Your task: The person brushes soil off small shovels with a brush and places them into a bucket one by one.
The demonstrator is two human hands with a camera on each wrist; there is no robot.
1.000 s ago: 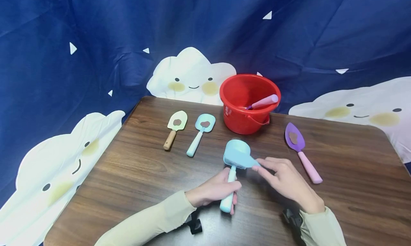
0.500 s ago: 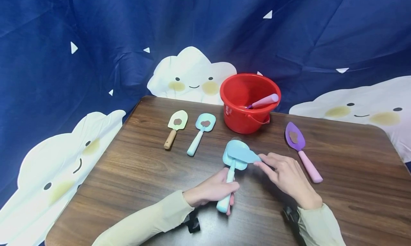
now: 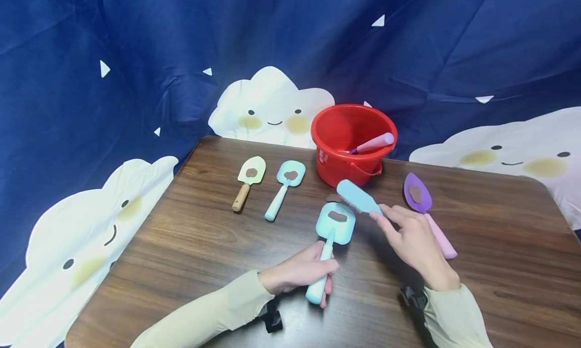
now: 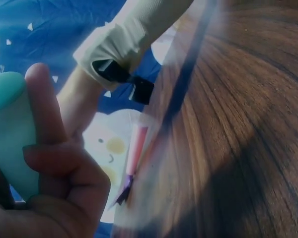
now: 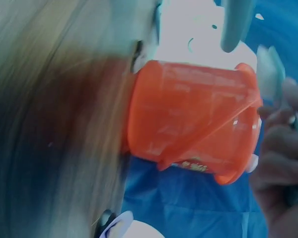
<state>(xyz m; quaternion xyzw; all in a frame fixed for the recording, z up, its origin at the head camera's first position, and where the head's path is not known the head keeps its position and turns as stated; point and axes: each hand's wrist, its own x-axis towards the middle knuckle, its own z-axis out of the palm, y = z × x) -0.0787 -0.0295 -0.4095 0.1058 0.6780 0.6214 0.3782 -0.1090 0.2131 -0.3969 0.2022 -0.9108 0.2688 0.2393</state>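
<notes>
Your left fingers [image 4: 44, 106] grip the blue shovel [image 3: 332, 233], blade towards twelve o'clock; your right fingers [image 3: 394, 214] pinch a light-blue tool [image 3: 357, 196] at its two o'clock. Apparent step: working the blade; next calls for steadiness.

Table [image 3: 204, 247]: under all the things, with a curtain [image 3: 281, 30] behind it.
Bucket [image 3: 342, 169]: on the table, near the middle of the back edge.
Tucked-in tool [image 3: 374, 142]: inside the bucket, its handle leaning on the right of the rim.
Middle-left spade [image 3: 282, 191]: lies on the table, left of the bucket.
Far-left spade [image 3: 247, 182]: lies just left of that one.
Right spade [image 3: 421, 200]: lies right of the bucket and a bit nearer.
Front spade [image 3: 333, 232]: in the left grip [image 3: 306, 267], in front of the bucket, head end toward it.
Flat tool [image 3: 359, 196]: in the right grip [image 3: 415, 242], between bucket and front spade.
</notes>
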